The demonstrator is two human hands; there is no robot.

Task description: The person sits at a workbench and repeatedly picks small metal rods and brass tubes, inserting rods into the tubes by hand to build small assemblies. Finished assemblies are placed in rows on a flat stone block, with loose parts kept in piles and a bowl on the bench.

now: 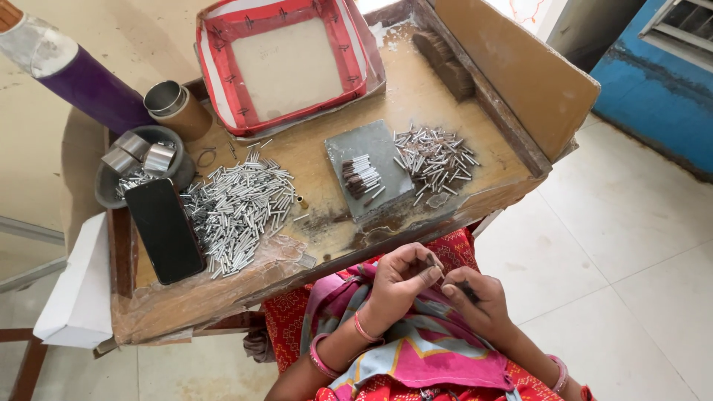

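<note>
Dark stick point(431, 261) pinched in left hand point(401, 278) fingertips; right hand point(471, 297) closed around another dark piece point(468, 291), possibly a tube. Both over lap, below tray point(327, 223).

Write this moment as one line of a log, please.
left hand: pinches small dark piece | right hand: grips small dark piece | worktable: heap of silver tubes, phone

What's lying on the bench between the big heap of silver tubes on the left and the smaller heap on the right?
In the head view, a grey slab lies between the big heap and the smaller heap. A short row of dark-tipped sticks rests on it.
</note>
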